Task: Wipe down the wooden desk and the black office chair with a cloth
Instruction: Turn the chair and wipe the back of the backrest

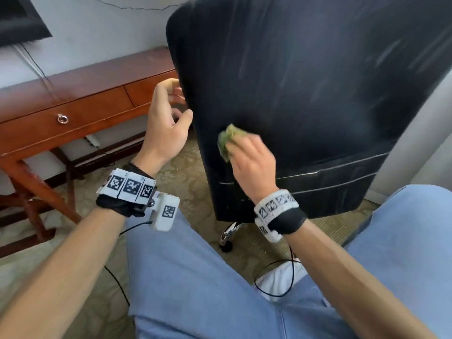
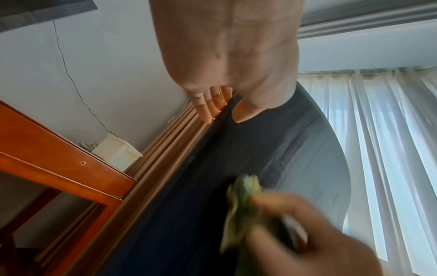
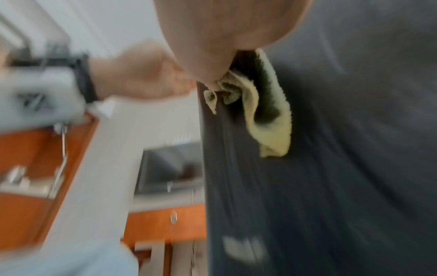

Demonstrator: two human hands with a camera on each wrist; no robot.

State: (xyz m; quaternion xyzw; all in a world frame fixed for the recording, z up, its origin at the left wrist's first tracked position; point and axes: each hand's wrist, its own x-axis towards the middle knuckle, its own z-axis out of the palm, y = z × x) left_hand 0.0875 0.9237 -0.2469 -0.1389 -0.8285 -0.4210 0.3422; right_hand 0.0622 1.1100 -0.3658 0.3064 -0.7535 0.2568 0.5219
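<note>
the black chair back is gripped at its edge by the left hand, thumb on the near face. lower down, a blurred green cloth is held against it by the right hand.

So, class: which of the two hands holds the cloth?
The right hand presses the green cloth against the chair back; the left hand only grips its edge.

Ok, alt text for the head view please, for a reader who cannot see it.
The right hand presses a green cloth against the back of a black office chair; the left hand holds the chair's edge. A wooden desk stands to the left.
</note>
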